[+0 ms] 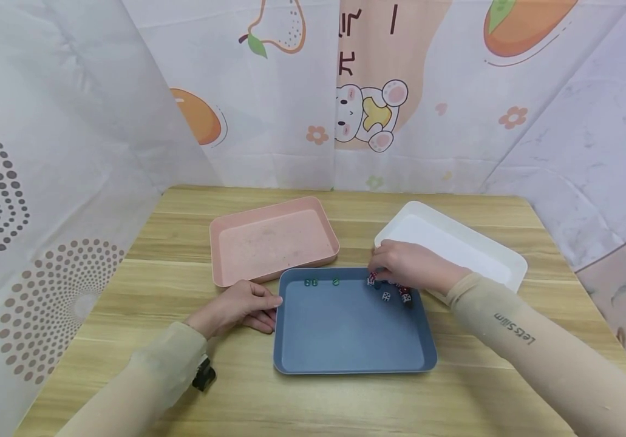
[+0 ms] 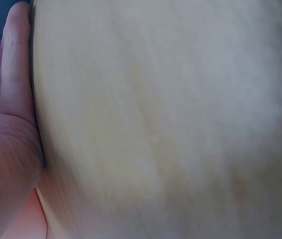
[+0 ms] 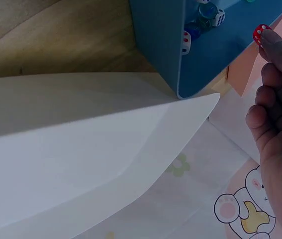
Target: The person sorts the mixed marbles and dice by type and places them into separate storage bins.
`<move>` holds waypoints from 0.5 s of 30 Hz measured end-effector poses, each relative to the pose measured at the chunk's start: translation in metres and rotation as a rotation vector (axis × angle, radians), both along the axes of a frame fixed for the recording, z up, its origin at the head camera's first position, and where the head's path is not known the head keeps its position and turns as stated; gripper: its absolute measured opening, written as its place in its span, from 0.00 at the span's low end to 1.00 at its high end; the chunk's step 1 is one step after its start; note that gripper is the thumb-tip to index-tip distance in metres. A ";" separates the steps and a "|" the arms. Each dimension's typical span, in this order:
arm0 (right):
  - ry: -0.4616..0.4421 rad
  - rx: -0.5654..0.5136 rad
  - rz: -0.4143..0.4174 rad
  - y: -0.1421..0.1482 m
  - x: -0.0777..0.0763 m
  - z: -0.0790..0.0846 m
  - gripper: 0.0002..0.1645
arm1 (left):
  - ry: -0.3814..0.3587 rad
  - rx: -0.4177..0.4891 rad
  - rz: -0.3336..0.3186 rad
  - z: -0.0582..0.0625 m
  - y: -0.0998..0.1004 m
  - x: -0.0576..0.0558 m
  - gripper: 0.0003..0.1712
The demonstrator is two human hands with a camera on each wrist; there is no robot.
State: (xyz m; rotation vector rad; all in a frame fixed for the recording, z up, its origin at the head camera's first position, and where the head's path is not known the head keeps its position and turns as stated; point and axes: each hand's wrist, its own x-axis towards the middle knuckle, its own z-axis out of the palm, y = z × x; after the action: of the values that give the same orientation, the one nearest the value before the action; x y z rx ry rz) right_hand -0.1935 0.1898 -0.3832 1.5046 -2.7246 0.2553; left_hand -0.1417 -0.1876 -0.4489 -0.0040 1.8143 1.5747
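Between thumb and finger, my right hand pinches a red die with white dots, by the far rim of the blue tray. Under and beside this hand, the tray's far right corner holds white dice, red dice and blue glass beads; the hand hides part of the group. Several small green beads lie along the far wall to the left. My left hand rests at the tray's left side, thumb tip at the rim and extended fingers low against the outer wall.
Behind the blue tray on the left stands a pink tray with no items visible in it. A white tray sits at the back right, partly behind my right arm. Printed curtains enclose the wooden table.
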 end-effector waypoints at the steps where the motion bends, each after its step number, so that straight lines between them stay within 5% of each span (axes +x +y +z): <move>1: -0.001 -0.006 0.001 0.001 -0.001 0.000 0.07 | 0.001 0.001 0.000 0.000 0.000 0.000 0.19; 15: 0.007 -0.055 -0.006 0.014 -0.004 0.009 0.08 | 0.000 0.006 -0.004 -0.001 -0.001 0.000 0.20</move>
State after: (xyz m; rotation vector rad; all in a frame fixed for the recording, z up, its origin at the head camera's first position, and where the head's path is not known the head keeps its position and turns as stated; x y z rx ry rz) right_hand -0.1979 0.2040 -0.3747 1.4810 -2.6930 0.3208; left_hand -0.1418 -0.1885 -0.4499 0.0023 1.8086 1.5780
